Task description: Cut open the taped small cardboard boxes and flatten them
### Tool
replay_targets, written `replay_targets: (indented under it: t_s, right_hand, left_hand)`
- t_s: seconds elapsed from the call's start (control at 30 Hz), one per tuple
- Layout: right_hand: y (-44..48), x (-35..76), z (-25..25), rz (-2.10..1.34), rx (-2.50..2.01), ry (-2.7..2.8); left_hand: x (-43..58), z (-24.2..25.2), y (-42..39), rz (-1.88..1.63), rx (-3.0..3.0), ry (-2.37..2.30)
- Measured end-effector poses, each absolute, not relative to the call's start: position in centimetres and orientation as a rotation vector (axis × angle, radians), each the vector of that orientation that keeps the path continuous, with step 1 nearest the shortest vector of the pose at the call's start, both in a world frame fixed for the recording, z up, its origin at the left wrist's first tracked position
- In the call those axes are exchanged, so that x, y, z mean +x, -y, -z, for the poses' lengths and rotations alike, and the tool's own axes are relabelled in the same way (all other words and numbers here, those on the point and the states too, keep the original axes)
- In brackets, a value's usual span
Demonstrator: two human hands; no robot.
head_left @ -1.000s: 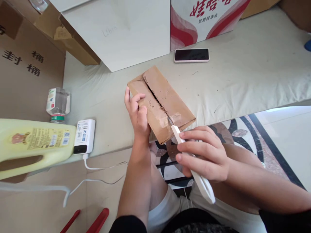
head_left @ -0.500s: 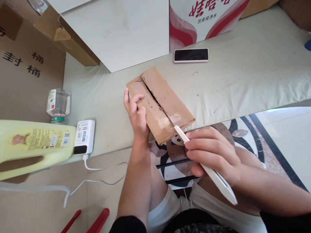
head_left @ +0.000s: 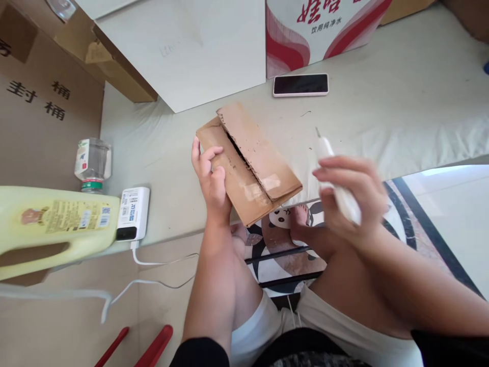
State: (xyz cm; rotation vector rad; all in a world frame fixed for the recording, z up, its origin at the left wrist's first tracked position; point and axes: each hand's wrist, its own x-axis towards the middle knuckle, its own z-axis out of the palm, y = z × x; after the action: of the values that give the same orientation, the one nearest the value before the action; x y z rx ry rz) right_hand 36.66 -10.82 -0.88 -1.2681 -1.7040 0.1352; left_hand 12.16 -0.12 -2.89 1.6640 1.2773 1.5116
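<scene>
From where I stand, broadest passage runs over the cloth-covered bench (head_left: 405, 97), right of the phone (head_left: 301, 85); the white cutter (head_left: 326, 148) in the right hand (head_left: 364, 191) juts over its near side; a smaller gap lies between cutter and held cardboard box (head_left: 257, 155). Far side walled by the white box (head_left: 187, 56) and red-and-white carton (head_left: 321, 41); left blocked by bottle (head_left: 94, 160), yellow jug (head_left: 61, 221) and power bank (head_left: 134, 210), its cable (head_left: 143, 262) dangling past the front edge.

From where I stand, 饮用纯净水 reads clearly in small dark print on the red-and-white box (head_left: 290, 51), beneath big red characters cut off at the top. The large brown carton (head_left: 49, 148) bears a black 封 and 桶 twice. I can't make out the faint scrawl on the white box (head_left: 217, 61), nor the fine print beside the yellow jug (head_left: 19, 196)'s square code.
</scene>
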Motion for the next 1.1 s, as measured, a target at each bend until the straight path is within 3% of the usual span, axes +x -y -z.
replay_targets:
  t_s: [0.2,0.53,0.83,1.1]
  right_hand:
    - [4.6,37.4,4.1,-0.311,-1.691,1.780]
    - [5.1,36.4,4.0,-0.427,-2.007,2.063]
    - [4.7,36.0,4.6,-0.605,-1.606,2.045]
    - [4.9,36.7,4.0,-0.653,-1.231,1.802]
  left_hand:
    - [12.3,2.6,-0.3,-1.582,1.424,-1.206]
    - [11.9,2.2,-1.4,-1.615,0.792,-1.204]
    - [11.4,1.9,-1.2,-1.429,0.631,-1.179]
    - [10.6,1.3,-0.6,-1.661,0.785,-1.059]
